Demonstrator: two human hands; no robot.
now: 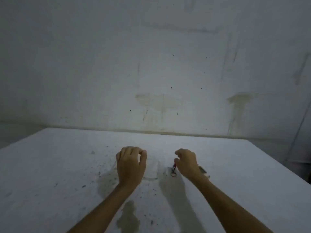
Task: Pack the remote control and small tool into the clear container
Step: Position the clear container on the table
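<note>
Clear container [151, 167]: worktop [50, 165] centre, left hand [130, 163] cupped over it. Small tool [173, 169]: pinched by right hand [187, 163], ring dangling. Remote control [204, 170]: just right. Risk: dim light, transparent rim; tool may miss.

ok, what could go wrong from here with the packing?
The clear container barely stands out against the pale table; the left hand half covers it, so a drop could miss the opening. The right hand pinches only the small tool by its top, ring dangling: it may swing or snag the rim. The remote control lies under that wrist and may get nudged.
</note>
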